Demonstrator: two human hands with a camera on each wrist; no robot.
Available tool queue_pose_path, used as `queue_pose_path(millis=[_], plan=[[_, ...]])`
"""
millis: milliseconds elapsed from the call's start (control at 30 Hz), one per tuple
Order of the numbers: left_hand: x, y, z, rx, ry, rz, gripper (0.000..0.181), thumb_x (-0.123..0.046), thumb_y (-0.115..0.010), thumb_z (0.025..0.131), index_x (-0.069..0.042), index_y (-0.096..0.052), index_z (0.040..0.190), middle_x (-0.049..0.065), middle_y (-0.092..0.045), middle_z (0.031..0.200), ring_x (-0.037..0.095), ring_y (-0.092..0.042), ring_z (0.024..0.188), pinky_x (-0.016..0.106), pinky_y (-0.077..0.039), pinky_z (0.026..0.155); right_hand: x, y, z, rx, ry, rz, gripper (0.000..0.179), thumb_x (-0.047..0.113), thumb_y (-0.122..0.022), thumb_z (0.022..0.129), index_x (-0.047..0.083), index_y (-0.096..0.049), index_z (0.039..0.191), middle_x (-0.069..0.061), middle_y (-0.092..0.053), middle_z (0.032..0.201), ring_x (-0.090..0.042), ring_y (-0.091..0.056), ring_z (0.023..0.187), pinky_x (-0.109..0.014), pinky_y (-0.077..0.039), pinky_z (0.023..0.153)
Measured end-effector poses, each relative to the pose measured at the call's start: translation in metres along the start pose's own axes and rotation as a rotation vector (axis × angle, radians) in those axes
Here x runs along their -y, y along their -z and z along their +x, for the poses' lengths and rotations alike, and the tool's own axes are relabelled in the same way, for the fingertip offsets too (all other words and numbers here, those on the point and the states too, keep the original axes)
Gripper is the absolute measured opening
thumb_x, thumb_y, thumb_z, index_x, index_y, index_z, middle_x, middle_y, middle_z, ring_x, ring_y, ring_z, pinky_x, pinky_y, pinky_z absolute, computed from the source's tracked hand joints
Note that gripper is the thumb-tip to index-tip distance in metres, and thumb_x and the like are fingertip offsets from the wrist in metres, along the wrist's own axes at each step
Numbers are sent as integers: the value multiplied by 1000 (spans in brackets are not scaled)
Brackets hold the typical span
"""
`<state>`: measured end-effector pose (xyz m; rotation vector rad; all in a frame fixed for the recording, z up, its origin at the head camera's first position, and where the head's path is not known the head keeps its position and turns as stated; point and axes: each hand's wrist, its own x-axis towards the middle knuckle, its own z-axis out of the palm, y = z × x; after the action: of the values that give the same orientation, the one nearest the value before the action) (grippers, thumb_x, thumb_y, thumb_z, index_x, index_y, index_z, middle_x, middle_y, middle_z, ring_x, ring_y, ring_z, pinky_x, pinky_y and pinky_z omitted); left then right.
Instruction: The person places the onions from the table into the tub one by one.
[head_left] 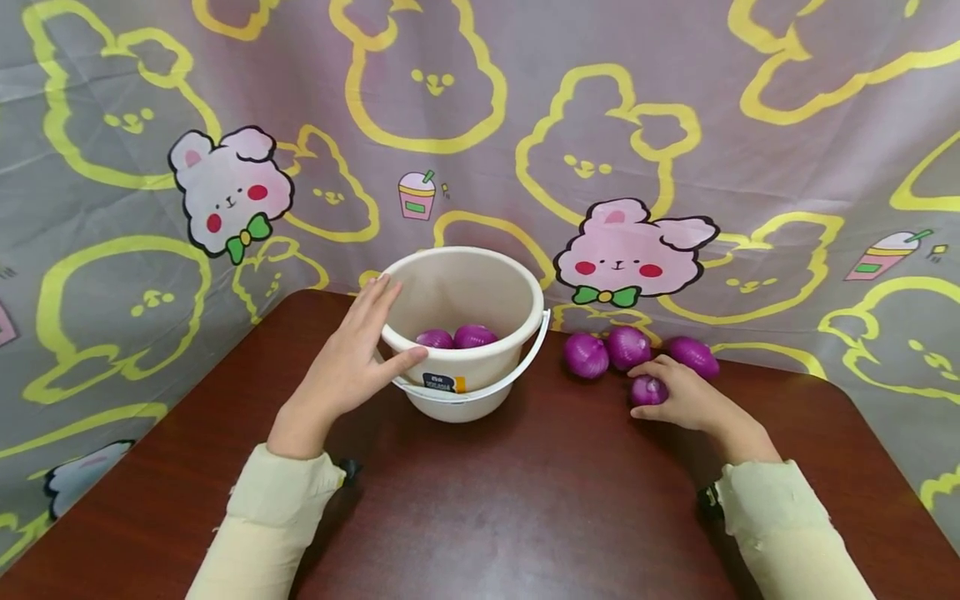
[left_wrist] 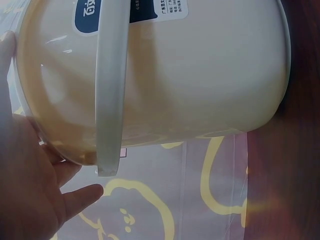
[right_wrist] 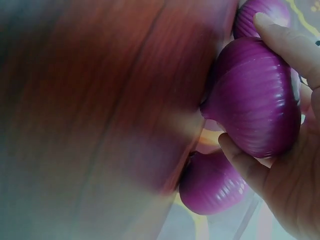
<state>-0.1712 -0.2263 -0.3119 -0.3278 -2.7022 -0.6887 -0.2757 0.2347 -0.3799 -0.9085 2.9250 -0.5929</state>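
Observation:
A cream bucket [head_left: 457, 371] with a white handle stands upright on the table, two purple onions [head_left: 475, 337] visible inside. My left hand [head_left: 352, 354] touches its rim at the left, thumb by the front edge and fingers extended along the side; the left wrist view shows this hand [left_wrist: 35, 175] against the bucket's outer wall [left_wrist: 200, 75]. Over to the right, my right hand [head_left: 690, 396] grips a purple onion [head_left: 648, 391] between thumb and fingers. Close up, that held onion [right_wrist: 255, 100] has its pointed end toward the tabletop.
Behind the right hand lie three more purple onions, one [head_left: 586, 356] nearest the bucket, one [head_left: 628, 347] beside it and another [head_left: 693, 357] farther right. A patterned cloth [head_left: 480, 192] hangs along the back edge of the brown table [head_left: 480, 508].

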Motion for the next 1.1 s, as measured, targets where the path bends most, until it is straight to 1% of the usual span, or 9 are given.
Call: queue_pose_path(millis=[267,533,733,900,1100], plan=[[0,0,-1,6,0,-6,96,-65,-59,88,-17,-19,160,7,-10,168,29,-6,156,64,-28,116,3,-2,5,-13,-17,54,59,33,-85,77,2,-64,123,-20,-58,117,-37,-60,104,-59,-52,93],[-1,2,0,10,5,1,96,-66,-58,88,-16,-19,160,6,-9,169,29,-6,156,65,-28,116,2,-2,6,4,-62,79,60,35,-83,79,4,-62,126,-21,-58,120,-39,-59,108,-60,-52,94],[0,1,1,9,3,2,96,-67,-58,88,-17,-18,160,6,-9,169,29,-6,157,64,-27,116,6,-1,5,-30,-68,97,60,36,-83,80,3,-62,127,-21,-59,118,-38,-60,106,-59,-52,93],[0,1,0,6,2,3,96,-66,-59,88,-17,-19,160,6,-10,169,29,-5,157,64,-27,116,9,-1,6,-42,-85,116,62,37,-82,81,4,-61,129,-24,-59,125,-42,-57,112,-61,-49,97],[-1,1,-1,-1,-5,1,95,-64,-60,88,-17,-20,160,6,-11,168,28,-5,157,64,-26,117,8,-3,8,-108,-50,138,60,33,-83,80,2,-62,127,-25,-60,125,-40,-57,112,-59,-49,96]])
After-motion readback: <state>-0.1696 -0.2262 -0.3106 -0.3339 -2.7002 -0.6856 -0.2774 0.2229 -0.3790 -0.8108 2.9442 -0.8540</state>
